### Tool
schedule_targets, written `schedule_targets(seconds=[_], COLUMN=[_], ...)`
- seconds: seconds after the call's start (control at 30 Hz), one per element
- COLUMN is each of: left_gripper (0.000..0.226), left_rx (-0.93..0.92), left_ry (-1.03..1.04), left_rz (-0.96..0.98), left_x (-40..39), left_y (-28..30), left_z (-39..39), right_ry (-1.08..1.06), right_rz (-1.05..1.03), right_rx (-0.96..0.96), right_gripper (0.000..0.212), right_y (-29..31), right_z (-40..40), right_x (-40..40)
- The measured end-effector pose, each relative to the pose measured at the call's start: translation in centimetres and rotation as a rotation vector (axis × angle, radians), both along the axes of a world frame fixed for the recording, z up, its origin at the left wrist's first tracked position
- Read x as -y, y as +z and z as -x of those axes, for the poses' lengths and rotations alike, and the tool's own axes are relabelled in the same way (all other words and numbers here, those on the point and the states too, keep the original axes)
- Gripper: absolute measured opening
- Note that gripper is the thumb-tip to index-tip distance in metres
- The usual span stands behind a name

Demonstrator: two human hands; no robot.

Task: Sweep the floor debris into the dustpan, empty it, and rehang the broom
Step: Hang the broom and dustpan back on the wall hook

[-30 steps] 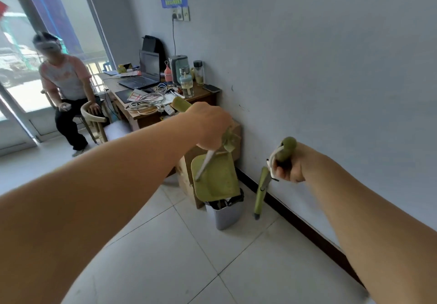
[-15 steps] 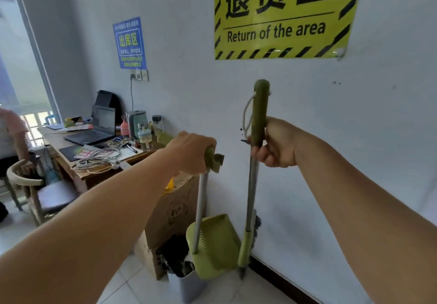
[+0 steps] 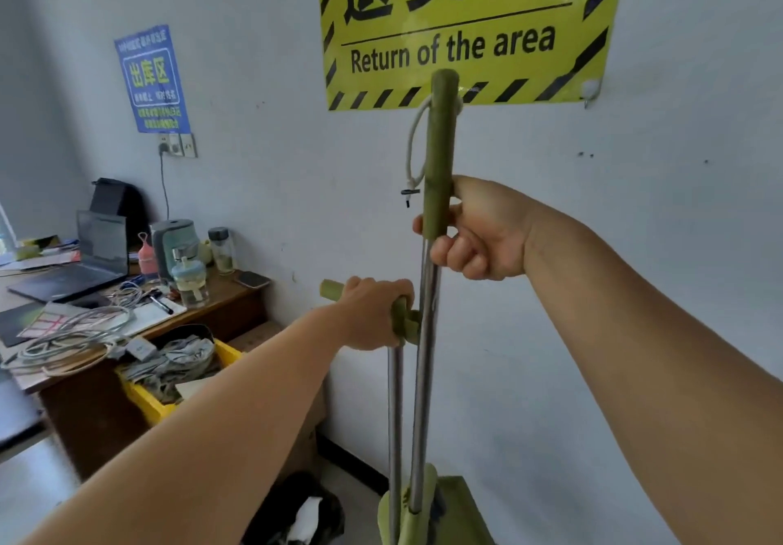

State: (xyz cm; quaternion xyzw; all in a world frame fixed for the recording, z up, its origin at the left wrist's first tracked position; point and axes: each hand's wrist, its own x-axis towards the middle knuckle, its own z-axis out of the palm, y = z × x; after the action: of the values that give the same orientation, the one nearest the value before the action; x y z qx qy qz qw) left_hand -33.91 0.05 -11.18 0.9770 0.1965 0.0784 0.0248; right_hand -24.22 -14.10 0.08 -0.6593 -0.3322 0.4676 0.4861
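Shiny metal broom pole [image 3: 426, 358], matt green plastic grip [image 3: 440, 150].

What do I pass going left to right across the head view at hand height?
Laptop → blue-capped bottle → phone → left hand on dustpan handle → broom handle → right hand.

A laptop [image 3: 80, 264] and cables [image 3: 72, 337] lie on the desk [image 3: 237, 303].

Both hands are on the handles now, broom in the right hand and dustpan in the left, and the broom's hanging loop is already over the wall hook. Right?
Not quite. The head view shows the cord loop dangling free beside the broom handle, not on the hook, which sits further right. The right hand grips the broom; the left hand holds the dustpan handle.
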Motion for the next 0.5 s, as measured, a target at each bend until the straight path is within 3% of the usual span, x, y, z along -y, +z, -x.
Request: schedule_targets(seconds=[0.3,0.5], left_gripper=[0.043,0.052], left_rx=[-0.116,0.099], left_ry=[-0.012,-0.011], left_rz=[0.191,0.186], left_x=[-3.6,-3.5], left_y=[-0.1,-0.3], left_z=[-6.9,-10.5], right_ry=[-0.008,-0.067], right_rz=[-0.013,-0.053], right_rx=[-0.028,-0.047], right_gripper=[0.040,0.039], right_y=[0.0,-0.4], right_z=[-5.8,-7.7], right_x=[-3.9,-4.9])
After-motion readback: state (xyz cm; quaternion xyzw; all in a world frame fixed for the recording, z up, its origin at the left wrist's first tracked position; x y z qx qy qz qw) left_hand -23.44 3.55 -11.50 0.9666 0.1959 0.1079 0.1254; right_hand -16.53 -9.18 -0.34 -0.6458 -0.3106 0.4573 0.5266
